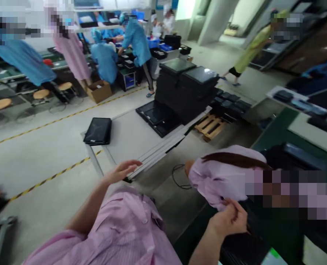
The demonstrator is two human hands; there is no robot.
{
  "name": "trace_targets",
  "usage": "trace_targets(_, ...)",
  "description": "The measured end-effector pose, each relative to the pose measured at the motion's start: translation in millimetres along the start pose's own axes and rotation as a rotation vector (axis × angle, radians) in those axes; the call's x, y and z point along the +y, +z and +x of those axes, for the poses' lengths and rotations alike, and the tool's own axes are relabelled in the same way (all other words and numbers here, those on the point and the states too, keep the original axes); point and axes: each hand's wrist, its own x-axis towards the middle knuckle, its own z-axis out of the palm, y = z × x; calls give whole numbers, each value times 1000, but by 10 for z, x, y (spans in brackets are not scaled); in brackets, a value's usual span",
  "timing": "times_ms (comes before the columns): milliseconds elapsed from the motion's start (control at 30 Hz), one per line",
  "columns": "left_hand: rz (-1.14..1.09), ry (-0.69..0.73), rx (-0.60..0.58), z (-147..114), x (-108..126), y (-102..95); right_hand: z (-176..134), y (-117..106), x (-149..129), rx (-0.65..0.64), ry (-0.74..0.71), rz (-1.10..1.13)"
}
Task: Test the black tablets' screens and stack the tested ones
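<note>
My left hand (122, 172) is open, its fingers stretched out and together over the near edge of a white-topped table (125, 136). It holds nothing. Beyond it, a small pile of flat black panels (98, 130) lies on the table's left corner. My right hand (229, 218) is closed, fingers curled in toward the thumb; what they hold, if anything, cannot be made out. It is above a dark object (242, 246) on the green workbench (192, 230), close to the sleeve of a co-worker in pink (221, 178).
Tall stacks of black panels (171, 88) stand at the table's far end, with a wooden pallet (210, 126) beside it. A cable (177, 180) loops on the floor. Several workers stand or sit along the back benches; a person in yellow (249, 51) is at the right.
</note>
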Motion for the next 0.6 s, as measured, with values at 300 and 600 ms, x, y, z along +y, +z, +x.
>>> trace_targets(300,-16,-121,821,53,-1347,-3378,-2436,1943,-567,-831,240,215)
trace_targets(600,570,-238,315,988,-2107,-4101,-3893,4044,-1357,-1146,229,-198)
